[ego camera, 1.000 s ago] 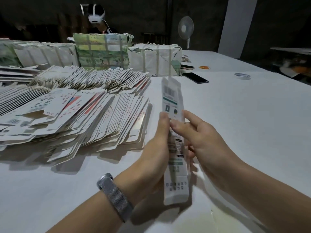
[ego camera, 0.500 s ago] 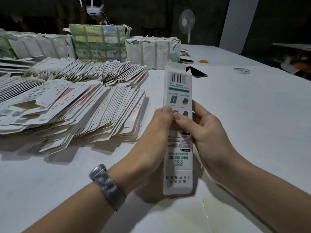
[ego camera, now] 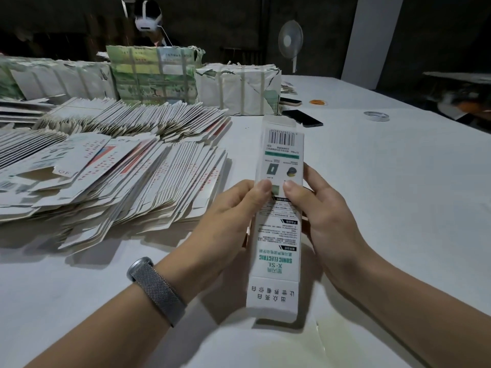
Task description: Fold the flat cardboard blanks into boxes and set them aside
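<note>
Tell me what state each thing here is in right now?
Cardboard blank: held up in both hands, end flaps unfolded.
Left hand: gripping the blank's left edge.
Right hand: gripping its right edge.
Stacked blanks: flat, fanned out.
Wrapped bundles: strapped, paper torn.
Fan: cannot tell if running.

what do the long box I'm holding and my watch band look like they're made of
Box: thin white printed cardboard, seemingly matte; crease lines and flaps show.
Watch band: looks like woven metal mesh, silver-grey with a fine grid and dull sheen, though fabric can't be excluded.
</note>
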### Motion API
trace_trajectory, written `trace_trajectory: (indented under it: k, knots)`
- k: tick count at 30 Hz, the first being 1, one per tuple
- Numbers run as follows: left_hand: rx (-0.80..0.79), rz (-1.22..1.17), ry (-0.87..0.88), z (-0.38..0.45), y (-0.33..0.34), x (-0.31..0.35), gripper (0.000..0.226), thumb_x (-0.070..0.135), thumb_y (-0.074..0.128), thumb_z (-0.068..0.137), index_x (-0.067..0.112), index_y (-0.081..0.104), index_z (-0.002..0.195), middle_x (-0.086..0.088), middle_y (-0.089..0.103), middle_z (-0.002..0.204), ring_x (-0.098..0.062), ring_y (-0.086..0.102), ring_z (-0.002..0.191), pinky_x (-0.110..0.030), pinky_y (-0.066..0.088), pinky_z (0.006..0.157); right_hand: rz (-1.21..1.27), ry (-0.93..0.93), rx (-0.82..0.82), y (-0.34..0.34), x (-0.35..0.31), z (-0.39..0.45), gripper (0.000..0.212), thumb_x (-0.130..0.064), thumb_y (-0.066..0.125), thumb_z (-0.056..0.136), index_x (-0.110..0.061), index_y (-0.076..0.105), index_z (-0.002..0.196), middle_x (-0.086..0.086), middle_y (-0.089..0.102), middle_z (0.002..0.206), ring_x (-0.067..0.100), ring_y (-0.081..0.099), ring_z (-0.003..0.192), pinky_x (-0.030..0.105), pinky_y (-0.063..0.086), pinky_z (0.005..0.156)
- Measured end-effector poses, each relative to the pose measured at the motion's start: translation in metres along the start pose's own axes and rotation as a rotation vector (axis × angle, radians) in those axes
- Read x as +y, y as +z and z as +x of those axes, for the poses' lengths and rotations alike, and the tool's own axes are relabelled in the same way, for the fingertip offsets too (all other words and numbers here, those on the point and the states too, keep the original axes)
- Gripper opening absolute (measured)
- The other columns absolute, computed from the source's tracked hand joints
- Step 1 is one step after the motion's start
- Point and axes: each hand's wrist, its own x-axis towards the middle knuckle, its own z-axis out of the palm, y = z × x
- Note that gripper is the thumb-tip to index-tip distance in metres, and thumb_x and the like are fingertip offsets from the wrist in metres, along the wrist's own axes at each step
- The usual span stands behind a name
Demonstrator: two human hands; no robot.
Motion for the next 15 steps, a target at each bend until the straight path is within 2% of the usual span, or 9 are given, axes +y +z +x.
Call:
trace_trajectory:
  k: [4,6,9,12,13,15]
  knots:
    - [-0.025,0.013,-0.01,-0.001,-0.001,0.0,0.047,0.048,0.052,0.093,0.011,0.066,0.12,-0.009,0.076,0.108,-0.031,0.072,0.103,-0.041,0.06,0.088,0.006,-0.024,-0.003,0.0,0.002,0.001,0.049,-0.026,0.055,0.094,-0.041,0.047,0.14,0.005,0.073,0.117,0.026,0.072,0.103,0.036,0.06,0.079]
    - [-0.039,0.003,-0.014,-0.002,-0.001,0.001,0.048,0.049,0.053,0.092,0.015,0.063,0.124,-0.009,0.076,0.109,-0.032,0.072,0.103,-0.043,0.061,0.085,-0.009,-0.028,-0.001,-0.001,0.001,0.002,0.055,-0.027,0.057,0.093,-0.044,0.044,0.143,0.005,0.072,0.117,0.027,0.072,0.104,0.039,0.06,0.081]
    - [-0.038,-0.025,0.031,-0.001,-0.002,0.003,0.048,0.051,0.057,0.091,0.037,0.045,0.136,-0.003,0.076,0.11,-0.022,0.075,0.097,-0.039,0.063,0.074,-0.022,-0.01,0.0,-0.003,-0.001,0.002,0.062,-0.029,0.061,0.09,-0.045,0.04,0.146,0.006,0.073,0.114,0.027,0.073,0.1,0.039,0.06,0.076]
    - [0.031,-0.046,0.11,0.0,-0.006,0.007,0.059,0.041,0.067,0.089,0.065,0.036,0.133,-0.016,0.067,0.123,-0.03,0.072,0.106,-0.059,0.06,0.084,-0.027,-0.002,-0.024,-0.003,-0.003,0.0,0.065,-0.027,0.063,0.089,-0.045,0.039,0.147,0.006,0.073,0.111,0.026,0.074,0.098,0.035,0.06,0.071]
    - [0.041,-0.044,0.137,0.0,-0.008,0.008,0.064,0.036,0.068,0.087,0.069,0.037,0.132,-0.018,0.063,0.127,-0.032,0.071,0.109,-0.064,0.057,0.087,-0.035,-0.001,-0.038,-0.003,-0.003,-0.001,0.066,-0.028,0.063,0.09,-0.045,0.037,0.148,0.005,0.073,0.111,0.025,0.074,0.098,0.034,0.06,0.071]
    - [0.031,-0.064,0.169,0.001,-0.011,0.008,0.063,0.035,0.067,0.087,0.068,0.04,0.133,-0.016,0.064,0.127,-0.034,0.07,0.109,-0.063,0.058,0.087,-0.037,0.009,-0.072,-0.001,-0.002,-0.004,0.065,-0.029,0.063,0.091,-0.047,0.036,0.148,0.004,0.073,0.113,0.025,0.073,0.102,0.036,0.061,0.075]
